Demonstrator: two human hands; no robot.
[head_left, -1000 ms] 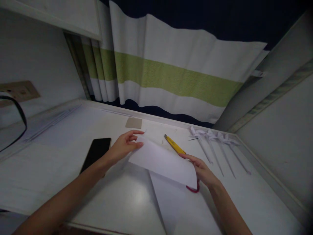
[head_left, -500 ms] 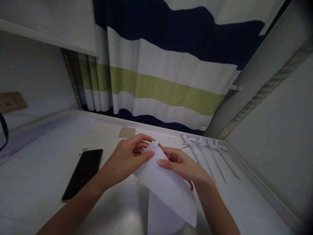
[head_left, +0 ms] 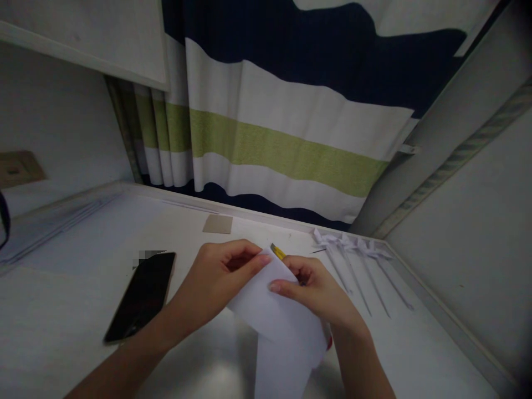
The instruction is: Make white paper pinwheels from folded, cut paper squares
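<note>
A white sheet of paper [head_left: 282, 310] is held between my two hands over the table, its upper edge bent over and its lower part hanging toward me. My left hand [head_left: 226, 271] pinches the top left corner between thumb and fingers. With the thumb in front and fingers curled behind, my right hand [head_left: 311, 282] grips the right edge. Just beyond the paper, by my right fingers, a yellow object with a grey tip [head_left: 277, 251] shows in part; the rest is hidden. A small red curved piece [head_left: 330, 342] peeks out by my right wrist, mostly covered.
A black phone [head_left: 141, 299] lies left of my forearm on the white table [head_left: 62, 327]. Several white paper pinwheels on sticks [head_left: 357, 249] lie at the back right. A beige square [head_left: 218, 224] rests near the back edge, below a striped curtain [head_left: 291, 138].
My right hand has moved slightly down, and the sheet's lower right part has curled inward. More of the yellow object shows. The left fingers have drawn closer to the paper's corner.
</note>
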